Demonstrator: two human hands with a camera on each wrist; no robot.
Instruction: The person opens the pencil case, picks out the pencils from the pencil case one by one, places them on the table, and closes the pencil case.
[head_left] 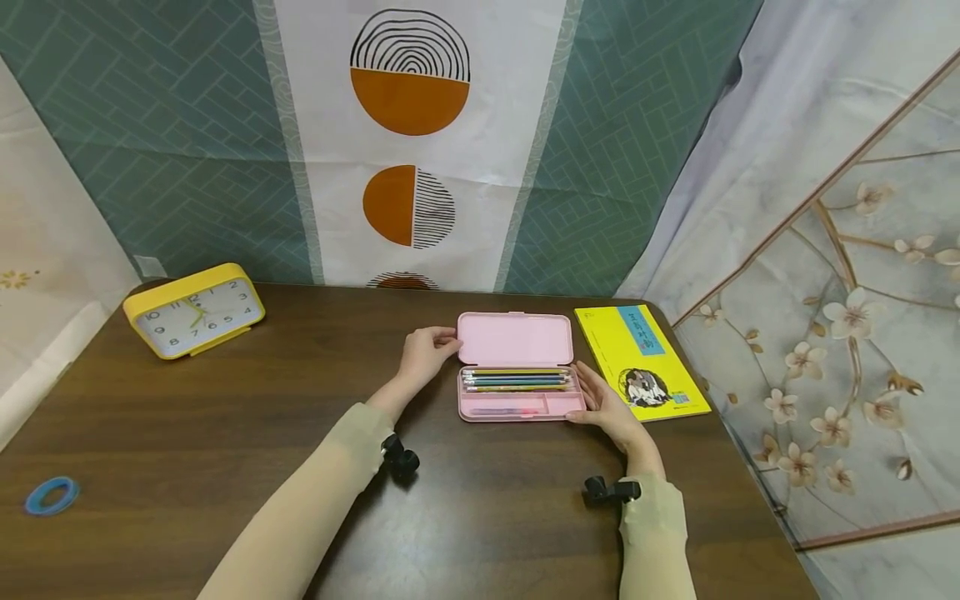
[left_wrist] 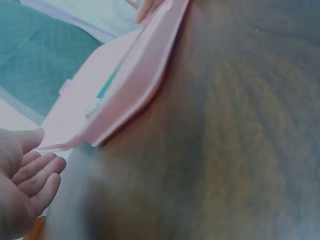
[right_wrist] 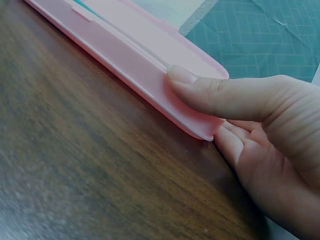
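Note:
A pink pencil case (head_left: 516, 340) lies open on the table, its lid tilted back towards the wall. Several pencils (head_left: 517, 380) fill the long rear compartment, and a thin pen-like item (head_left: 504, 411) lies in the front one. At the lid's left edge is my left hand (head_left: 422, 354); the lid's corner sits between its thumb (left_wrist: 32, 138) and fingers. My right hand (head_left: 609, 410) grips the case's right end, thumb (right_wrist: 200, 92) against the front wall and the other fingers round the side, partly hidden.
A yellow book (head_left: 611, 346) lies just right of the case, close to the right hand. On the brown table (head_left: 300, 358), a yellow clock (head_left: 198, 312) stands back left and a blue ring, like a tape roll (head_left: 35, 502), lies front left. Patterned cloth hangs behind.

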